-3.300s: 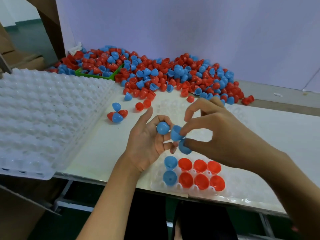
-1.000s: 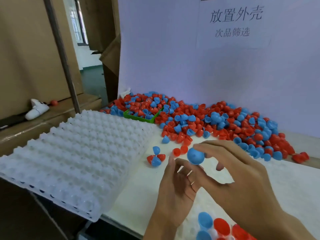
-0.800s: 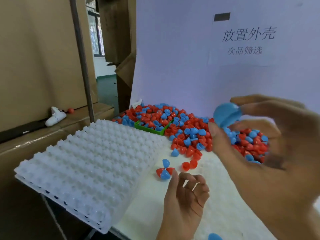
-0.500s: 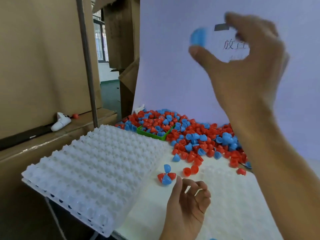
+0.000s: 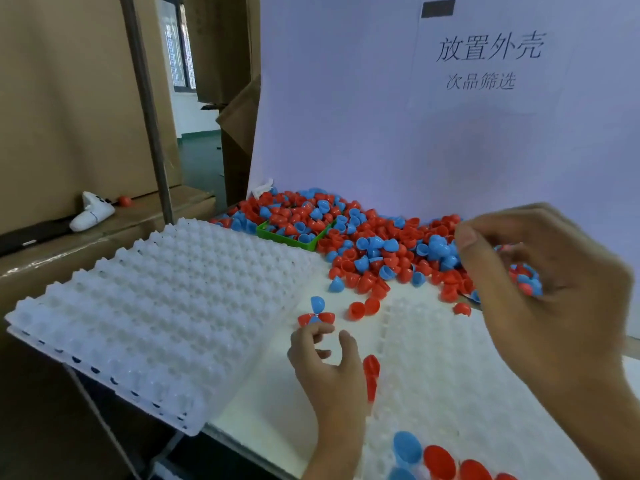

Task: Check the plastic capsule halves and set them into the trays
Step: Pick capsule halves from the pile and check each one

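Head view, single frame. Left hand [image 5: 329,372] is low centre, palm turned inward, fingers loosely curled with thumb apart; a red capsule half [image 5: 371,367] sits against its finger side, but whether it is held or just lies behind the hand cannot be told. Right hand [image 5: 540,299] is raised to the right, fingers curled toward the thumb; whether anything is pinched between them cannot be told.

Surroundings: left of the left hand, a stack of white dimpled trays [image 5: 145,306] overhangs the table edge. Beyond that stack, a cardboard ledge carries a white handheld object [image 5: 91,213], and a metal post [image 5: 145,109] rises past it. Just beyond the left fingertips lies a small cluster of red and blue halves [image 5: 316,315], with two more red ones [image 5: 362,308] slightly right. The right hand partly blocks the right end of the pile.

Task items: loose pile of capsule halves [image 5: 363,247], red and blue, glossy, dome-shaped, some open side up, spread along the base of the white backboard, beyond both hands. A green bin [image 5: 287,237] is buried in the pile's left part. Under and between the hands lies the working tray [image 5: 450,375], white, mostly bare pockets; at its near edge, below the right wrist, one blue half [image 5: 407,448] and red halves [image 5: 440,462] sit in a row.

Writing: paper sign [image 5: 488,53] on the backboard above the right hand reads "放置外壳", smaller line "次品筛选".
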